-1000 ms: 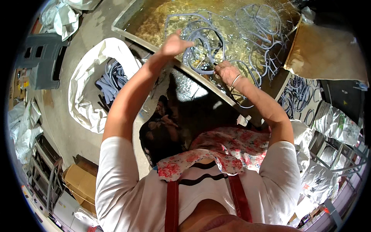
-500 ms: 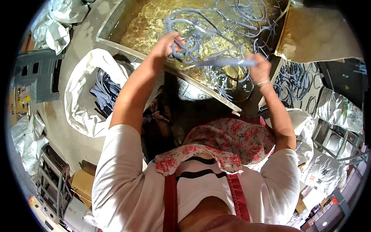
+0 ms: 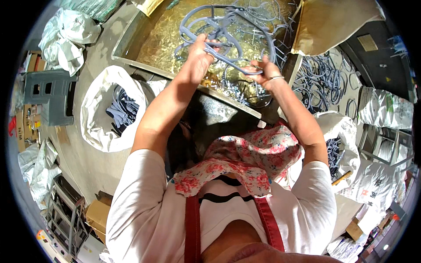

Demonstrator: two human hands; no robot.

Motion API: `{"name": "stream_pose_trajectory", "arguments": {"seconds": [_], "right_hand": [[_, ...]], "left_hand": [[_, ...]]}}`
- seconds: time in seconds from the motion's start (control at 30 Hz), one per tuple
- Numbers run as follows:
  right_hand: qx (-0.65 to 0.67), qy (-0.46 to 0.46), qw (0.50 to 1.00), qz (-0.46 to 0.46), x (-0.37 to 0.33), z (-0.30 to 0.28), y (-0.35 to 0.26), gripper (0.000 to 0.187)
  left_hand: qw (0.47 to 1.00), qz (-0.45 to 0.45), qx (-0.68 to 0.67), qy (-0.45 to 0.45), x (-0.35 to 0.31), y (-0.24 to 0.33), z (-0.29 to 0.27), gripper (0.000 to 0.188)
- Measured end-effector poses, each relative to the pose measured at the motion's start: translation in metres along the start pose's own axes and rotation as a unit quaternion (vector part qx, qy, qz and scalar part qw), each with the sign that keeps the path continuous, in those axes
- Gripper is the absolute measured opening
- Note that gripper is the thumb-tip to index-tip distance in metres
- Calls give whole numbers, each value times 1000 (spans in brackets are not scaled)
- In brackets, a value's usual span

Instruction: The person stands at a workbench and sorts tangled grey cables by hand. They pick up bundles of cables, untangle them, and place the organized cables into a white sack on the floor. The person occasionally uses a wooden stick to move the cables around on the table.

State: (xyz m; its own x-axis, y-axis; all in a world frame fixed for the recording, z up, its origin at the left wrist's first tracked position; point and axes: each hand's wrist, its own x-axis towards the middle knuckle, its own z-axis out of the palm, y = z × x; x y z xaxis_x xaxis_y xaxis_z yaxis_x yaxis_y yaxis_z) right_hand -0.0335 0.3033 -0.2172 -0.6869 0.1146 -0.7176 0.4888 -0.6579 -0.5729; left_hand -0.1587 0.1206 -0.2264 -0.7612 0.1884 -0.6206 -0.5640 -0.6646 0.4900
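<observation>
Closer together now, my left grip [image 3: 201,51] and right grip [image 3: 266,73] clasp one grey tube bundle [image 3: 226,60] over one water tank [image 3: 140,67] at twelve o'clock.

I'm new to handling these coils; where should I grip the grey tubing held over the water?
Probably take the grey tubing by its near, slanting stretch, from the person's side, hands spaced apart: that stretch runs fairly straight between the left hand and right hand, while the rest loops away over the tub.
</observation>
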Motion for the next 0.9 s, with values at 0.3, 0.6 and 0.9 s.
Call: {"name": "stream_pose_trajectory", "arguments": {"seconds": [0.3, 0.6, 0.9], "right_hand": [[25, 20, 997, -64, 22, -7, -10, 9], [-739, 190, 486, -427, -16, -67, -90, 37], [-649, -106, 539, -526, -54, 71, -122, 31]], "left_hand": [[990, -21, -62, -122, -50, 13, -6, 50], [922, 320, 196, -94, -42, 78, -23, 27], [806, 290, 422, -298, -41, 38, -2, 46]]}}
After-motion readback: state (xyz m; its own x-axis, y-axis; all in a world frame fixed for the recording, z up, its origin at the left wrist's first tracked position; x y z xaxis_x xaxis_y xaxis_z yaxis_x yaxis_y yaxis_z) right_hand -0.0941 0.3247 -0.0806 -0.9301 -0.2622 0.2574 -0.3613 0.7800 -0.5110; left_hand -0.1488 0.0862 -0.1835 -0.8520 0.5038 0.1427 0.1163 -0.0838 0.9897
